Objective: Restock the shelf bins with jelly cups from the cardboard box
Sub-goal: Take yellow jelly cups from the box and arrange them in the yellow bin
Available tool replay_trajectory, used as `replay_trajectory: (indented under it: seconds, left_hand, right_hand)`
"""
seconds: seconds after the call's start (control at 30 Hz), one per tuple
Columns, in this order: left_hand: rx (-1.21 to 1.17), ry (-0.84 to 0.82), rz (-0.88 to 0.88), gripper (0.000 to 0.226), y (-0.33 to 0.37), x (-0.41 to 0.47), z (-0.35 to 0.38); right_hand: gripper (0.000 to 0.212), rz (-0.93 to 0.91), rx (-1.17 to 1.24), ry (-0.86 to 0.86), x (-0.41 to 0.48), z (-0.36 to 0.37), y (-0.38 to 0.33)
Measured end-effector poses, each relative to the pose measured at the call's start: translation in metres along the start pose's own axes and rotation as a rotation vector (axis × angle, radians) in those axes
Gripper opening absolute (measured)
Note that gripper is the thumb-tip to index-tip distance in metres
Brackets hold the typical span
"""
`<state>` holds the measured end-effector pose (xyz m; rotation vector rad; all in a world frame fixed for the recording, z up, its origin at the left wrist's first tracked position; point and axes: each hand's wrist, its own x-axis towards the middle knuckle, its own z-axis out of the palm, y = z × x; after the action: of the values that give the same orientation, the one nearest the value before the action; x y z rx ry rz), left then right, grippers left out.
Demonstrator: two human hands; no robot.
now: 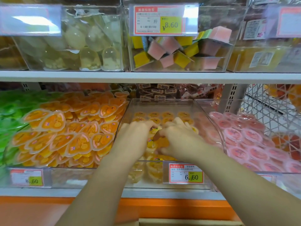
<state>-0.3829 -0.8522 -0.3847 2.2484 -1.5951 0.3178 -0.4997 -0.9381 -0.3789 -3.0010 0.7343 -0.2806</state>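
Head view: both bare forearms reach up from the bottom of the frame into the middle bin (pixel 162 100), a clear plastic tub on the lower shelf. The left hand (pixel 138 135) and right hand (pixel 178 137) sit close together, near touching, low in the front half of the bin.

- Jelly cups (pixel 151 143): small round yellow ones, heaped under and between the hands. More sit in neat rows towards the back of the bin, and a few show through its front wall.
- Left hand: knuckles up, fingers bent down into the heap. Fingertips hidden, so whether it grips a cup cannot be told.
- Right hand: fingers and thumb curled inward over the cups. What lies inside the curl is blurred, so hold cannot be told.
- Cardboard box (pixel 187 222): only its top edge shows at the bottom of the frame, below the orange shelf base and under the right forearm.

Surroundings:
- Price tag (pixel 186 173) reading 6.60 is clipped to the front of the middle bin.
- Heart-shaped orange cups (pixel 65 136) fill the bin to the left, with green packs (pixel 9 115) beyond.
- Pink round cups (pixel 244 139) fill the bin to the right.
- On the upper shelf (pixel 146 77), one bin holds clear dome jellies (pixel 91 46) and the next holds square pink and yellow cups (pixel 179 50).
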Motion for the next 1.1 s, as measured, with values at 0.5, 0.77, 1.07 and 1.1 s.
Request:
replay_trajectory:
  seconds: [0.5, 0.77, 1.07, 1.1]
  left_hand:
    - [0.131, -0.063, -0.129, 0.022, -0.035, -0.011, -0.028]
    - [0.193, -0.127, -0.102, 0.024, -0.033, -0.017, -0.027]
    - [0.072, -0.005, -0.058, 0.028, -0.045, -0.020, -0.038]
    - [0.048, 0.008, -0.050, 0.027, -0.047, -0.021, -0.039]
  right_hand:
    - [0.043, 0.022, -0.094, -0.001, 0.014, 0.009, -0.010]
    - [0.059, -0.022, -0.053, 0.014, 0.026, 0.004, -0.033]
    - [0.062, -0.007, -0.051, 0.065, 0.042, 0.015, -0.045]
    - [0.063, 0.001, -0.028, 0.058, 0.042, 0.015, -0.044]
